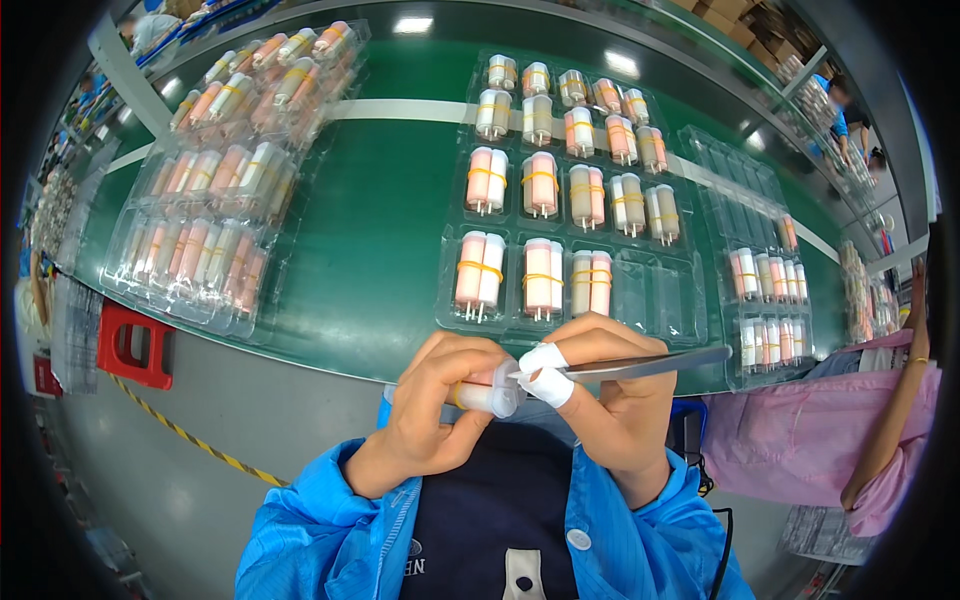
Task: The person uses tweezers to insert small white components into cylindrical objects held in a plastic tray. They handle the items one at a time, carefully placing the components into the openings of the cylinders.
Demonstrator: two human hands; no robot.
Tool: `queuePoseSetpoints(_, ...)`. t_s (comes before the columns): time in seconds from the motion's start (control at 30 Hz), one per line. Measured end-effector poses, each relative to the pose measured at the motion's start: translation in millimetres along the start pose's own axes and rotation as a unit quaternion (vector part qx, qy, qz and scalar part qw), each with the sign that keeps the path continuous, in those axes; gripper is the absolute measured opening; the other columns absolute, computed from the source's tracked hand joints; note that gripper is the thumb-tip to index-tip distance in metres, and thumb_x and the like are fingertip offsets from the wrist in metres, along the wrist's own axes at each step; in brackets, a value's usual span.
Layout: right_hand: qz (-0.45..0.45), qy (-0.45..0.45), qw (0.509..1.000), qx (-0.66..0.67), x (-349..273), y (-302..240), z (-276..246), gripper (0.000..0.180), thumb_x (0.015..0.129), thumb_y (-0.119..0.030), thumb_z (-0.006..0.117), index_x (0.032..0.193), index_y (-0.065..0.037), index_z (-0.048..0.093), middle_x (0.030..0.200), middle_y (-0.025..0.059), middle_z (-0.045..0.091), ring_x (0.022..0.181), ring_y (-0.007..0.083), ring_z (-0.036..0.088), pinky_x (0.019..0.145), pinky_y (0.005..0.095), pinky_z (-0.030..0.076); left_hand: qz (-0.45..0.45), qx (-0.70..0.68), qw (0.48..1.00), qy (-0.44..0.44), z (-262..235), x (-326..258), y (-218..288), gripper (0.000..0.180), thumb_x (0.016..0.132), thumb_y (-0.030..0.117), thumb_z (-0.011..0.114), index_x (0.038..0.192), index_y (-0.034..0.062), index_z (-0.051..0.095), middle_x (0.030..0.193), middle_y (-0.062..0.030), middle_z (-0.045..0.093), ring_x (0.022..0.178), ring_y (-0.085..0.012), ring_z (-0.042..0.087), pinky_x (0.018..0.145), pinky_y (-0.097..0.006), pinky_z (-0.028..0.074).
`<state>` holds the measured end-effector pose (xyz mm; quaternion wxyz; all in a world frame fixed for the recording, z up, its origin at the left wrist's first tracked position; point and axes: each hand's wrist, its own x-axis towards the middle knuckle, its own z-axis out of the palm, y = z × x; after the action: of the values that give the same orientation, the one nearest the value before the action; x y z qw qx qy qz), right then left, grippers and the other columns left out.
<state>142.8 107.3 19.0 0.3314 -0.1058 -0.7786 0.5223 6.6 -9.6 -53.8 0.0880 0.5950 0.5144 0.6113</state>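
Observation:
In front of my chest, my left hand (pixel 432 405) is closed round a banded pair of pink and white cylinders (pixel 487 390), their rounded translucent end turned toward my right hand. My right hand (pixel 620 405) grips metal tweezers (pixel 650 366), with white tape round the thumb and forefinger. The tweezers' pointed end is at the translucent end of the pair; I cannot tell whether it touches. Just beyond my hands lies a clear plastic tray (pixel 655 295). Upright pairs of cylinders (pixel 543 275) in pink, white and grey, each with a yellow band, stand in its compartments.
The green table (pixel 370 220) has more filled trays (pixel 190 250) stacked at the left and another partly filled tray (pixel 745 225) at the right. A red plastic stool (pixel 135 345) stands on the floor at left. Close on my right is a person in a pink garment (pixel 800 430).

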Motion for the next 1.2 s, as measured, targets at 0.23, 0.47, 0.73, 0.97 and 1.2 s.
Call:
queuePoseSetpoints(0.23, -0.022, -0.005, 0.998, 0.058, 0.3, 4.6, -5.6, 0.014, 0.077, 0.000, 0.071, 0.091, 0.001, 0.068, 0.086, 0.0126, 0.066, 0.073, 0.0173, 0.065, 0.063, 0.0281, 0.051, -0.016, 0.009, 1.000, 0.013, -3.3, 4.8, 11.2, 0.042, 0.072, -0.006, 0.069, 0.109, -0.0013, 0.052, 0.101, -0.0176, 0.064, 0.088, -0.0262, 0.061, 0.077, -0.036, 0.049)
queuePoseSetpoints(0.47, 0.022, 0.098, 0.982, 0.159, -22.5, 5.7, 7.0, 0.024, 0.074, -0.001, 0.076, 0.096, 0.001, 0.068, 0.093, 0.0163, 0.066, 0.083, 0.0202, 0.065, 0.071, 0.0302, 0.052, -0.064, -0.135, 0.988, -0.031, 0.7, 0.7, 6.6, 0.058, 0.076, -0.006, 0.067, 0.126, -0.0027, 0.039, 0.117, -0.0231, 0.056, 0.101, -0.0264, 0.061, 0.088, -0.036, 0.049)
queuePoseSetpoints(0.73, 0.008, 0.115, 0.988, 0.100, -22.3, 13.0, 7.0, 0.023, 0.076, -0.002, 0.075, 0.097, 0.002, 0.068, 0.092, 0.0173, 0.066, 0.082, 0.0205, 0.066, 0.070, 0.0296, 0.052, -0.145, -0.210, 0.967, -0.011, 1.6, -1.2, 14.9, 0.053, 0.076, 0.003, 0.072, 0.123, -0.0030, 0.047, 0.116, -0.0198, 0.060, 0.106, -0.0285, 0.060, 0.091, -0.037, 0.046)
queuePoseSetpoints(0.97, -0.030, 0.099, 0.992, 0.068, -18.7, 13.6, 6.8, 0.020, 0.078, -0.001, 0.072, 0.097, 0.003, 0.067, 0.090, 0.0171, 0.066, 0.080, 0.0196, 0.065, 0.068, 0.0281, 0.052, -0.003, 0.025, 0.999, -0.030, 0.6, 1.5, 3.2, 0.048, 0.076, 0.003, 0.073, 0.118, -0.0026, 0.049, 0.111, -0.0210, 0.056, 0.096, -0.0264, 0.058, 0.081, -0.035, 0.048)
queuePoseSetpoints(1.2, -0.053, 0.078, 0.994, 0.052, -15.1, 16.9, 6.6, 0.018, 0.077, 0.001, 0.071, 0.095, 0.003, 0.067, 0.088, 0.0169, 0.066, 0.080, 0.0199, 0.066, 0.069, 0.0276, 0.052, -0.031, -0.003, 0.999, 0.021, 7.2, -0.3, 5.2, 0.052, 0.065, -0.003, 0.070, 0.115, -0.0004, 0.054, 0.107, -0.0175, 0.058, 0.093, -0.0331, 0.055, 0.081, -0.039, 0.045)
